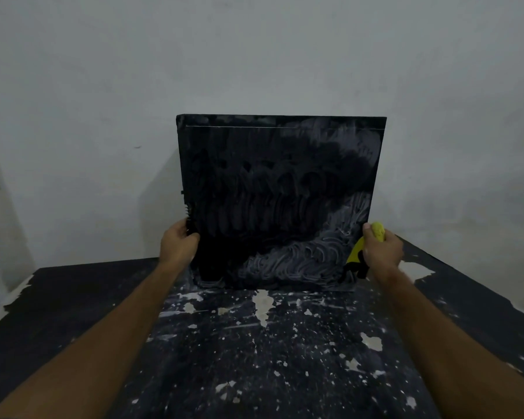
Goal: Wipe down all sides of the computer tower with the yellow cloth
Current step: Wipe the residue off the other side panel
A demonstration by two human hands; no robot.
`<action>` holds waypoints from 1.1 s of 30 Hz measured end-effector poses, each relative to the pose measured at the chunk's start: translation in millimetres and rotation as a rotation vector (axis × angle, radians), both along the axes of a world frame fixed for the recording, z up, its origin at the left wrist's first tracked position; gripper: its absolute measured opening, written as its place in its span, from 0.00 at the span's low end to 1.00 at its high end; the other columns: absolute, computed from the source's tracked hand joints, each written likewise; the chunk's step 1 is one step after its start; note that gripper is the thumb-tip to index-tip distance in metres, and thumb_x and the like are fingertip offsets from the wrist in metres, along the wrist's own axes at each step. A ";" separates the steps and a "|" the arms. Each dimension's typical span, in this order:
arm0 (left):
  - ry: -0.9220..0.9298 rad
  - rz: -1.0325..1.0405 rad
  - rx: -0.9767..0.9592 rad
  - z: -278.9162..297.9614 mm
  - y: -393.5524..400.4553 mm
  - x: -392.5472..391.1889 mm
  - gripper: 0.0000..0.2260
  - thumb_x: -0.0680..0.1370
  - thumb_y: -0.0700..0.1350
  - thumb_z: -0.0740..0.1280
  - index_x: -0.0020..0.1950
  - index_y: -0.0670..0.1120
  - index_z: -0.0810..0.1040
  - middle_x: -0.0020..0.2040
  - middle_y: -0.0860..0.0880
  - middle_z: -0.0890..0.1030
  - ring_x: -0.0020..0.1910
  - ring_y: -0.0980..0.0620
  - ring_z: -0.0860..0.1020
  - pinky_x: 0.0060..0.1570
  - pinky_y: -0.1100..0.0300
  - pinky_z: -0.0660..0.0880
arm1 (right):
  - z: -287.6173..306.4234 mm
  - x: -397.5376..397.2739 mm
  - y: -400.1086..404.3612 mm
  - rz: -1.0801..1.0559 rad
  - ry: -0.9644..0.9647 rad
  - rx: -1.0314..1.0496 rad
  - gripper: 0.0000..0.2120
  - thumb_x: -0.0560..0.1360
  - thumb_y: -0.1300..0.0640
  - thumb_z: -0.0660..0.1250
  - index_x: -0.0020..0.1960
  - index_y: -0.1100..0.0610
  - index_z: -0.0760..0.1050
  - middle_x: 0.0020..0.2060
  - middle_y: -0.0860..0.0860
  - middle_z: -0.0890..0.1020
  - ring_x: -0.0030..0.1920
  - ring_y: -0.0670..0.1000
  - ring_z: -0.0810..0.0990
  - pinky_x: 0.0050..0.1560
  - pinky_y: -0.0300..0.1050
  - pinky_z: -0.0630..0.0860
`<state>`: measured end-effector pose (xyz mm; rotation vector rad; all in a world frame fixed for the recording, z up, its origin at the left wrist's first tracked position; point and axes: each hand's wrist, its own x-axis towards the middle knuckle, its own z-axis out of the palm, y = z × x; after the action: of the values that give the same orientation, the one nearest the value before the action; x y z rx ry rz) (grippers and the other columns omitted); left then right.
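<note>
Grey wall [103, 86] fills top of frame. Black worktop [73, 313] with white chips fills bottom. Black computer tower [279, 201] stands in middle, big side facing camera, dusty swirl marks on it. Left hand [178, 241] grips tower's left edge, fingers curled round it. Right hand [381, 247] at tower's lower right edge, fingers closed on yellow cloth [363, 247].

black streaked tower [280, 204], yellow cloth [378, 230]
</note>
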<state>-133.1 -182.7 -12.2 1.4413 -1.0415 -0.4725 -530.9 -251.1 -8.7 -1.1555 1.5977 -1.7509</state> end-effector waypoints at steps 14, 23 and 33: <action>-0.047 0.365 -0.073 0.4 69.6 -13.2 0.18 0.78 0.39 0.66 0.67 0.50 0.81 0.57 0.48 0.85 0.48 0.48 0.80 0.50 0.56 0.74 | -3.4 34.0 30.8 0.124 0.088 -0.067 0.21 0.81 0.53 0.68 0.33 0.57 0.66 0.28 0.54 0.69 0.29 0.51 0.66 0.32 0.47 0.62; -0.057 0.494 -0.086 -0.4 151.1 -4.9 0.13 0.78 0.39 0.66 0.61 0.48 0.83 0.49 0.49 0.83 0.45 0.46 0.77 0.48 0.56 0.70 | -10.2 59.7 75.7 0.220 0.096 -0.104 0.22 0.81 0.51 0.70 0.32 0.57 0.67 0.27 0.53 0.69 0.29 0.52 0.67 0.32 0.46 0.62; -0.151 0.434 -0.144 22.5 191.0 -0.5 0.18 0.79 0.41 0.67 0.70 0.43 0.75 0.64 0.43 0.79 0.63 0.41 0.77 0.61 0.50 0.75 | 8.0 93.0 121.4 0.209 0.042 -0.157 0.16 0.80 0.47 0.70 0.56 0.59 0.74 0.51 0.58 0.77 0.46 0.55 0.78 0.44 0.47 0.72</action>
<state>-133.6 8.3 10.3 1.5353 -0.8275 0.0235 -437.9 -129.8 -0.8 -1.3873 1.3274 -1.7484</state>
